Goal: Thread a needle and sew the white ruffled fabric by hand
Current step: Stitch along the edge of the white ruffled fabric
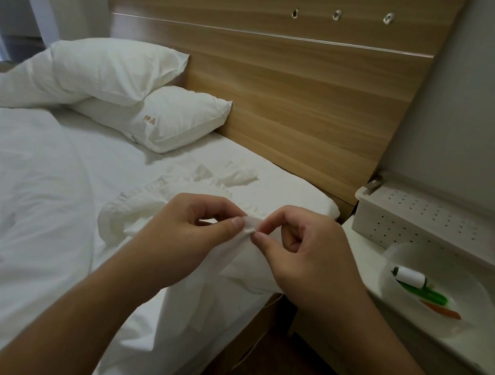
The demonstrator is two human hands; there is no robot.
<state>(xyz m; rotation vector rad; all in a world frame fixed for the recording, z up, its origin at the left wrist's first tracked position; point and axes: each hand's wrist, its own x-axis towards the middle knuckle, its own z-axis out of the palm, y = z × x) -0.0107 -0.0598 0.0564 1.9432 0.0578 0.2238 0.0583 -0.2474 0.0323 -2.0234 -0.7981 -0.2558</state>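
The white ruffled fabric (150, 206) lies bunched on the bed's near corner, one part lifted between my hands. My left hand (183, 235) pinches a fold of it between thumb and forefinger. Right beside it, my right hand (303, 251) pinches the same fold with curled fingers; the needle itself is too small to make out. A thin pale thread (273, 300) hangs down from under my right hand past the bed's edge. A white thread spool (409, 276) lies in a clear bowl (437, 320) on the nightstand at the right.
Two white pillows (156, 121) lean at the wooden headboard (306, 97). A white perforated box (415, 221) stands on the nightstand behind the bowl, which also holds a green tool (427, 293) and an orange one (442, 309). White bedding (32, 200) covers the bed at the left.
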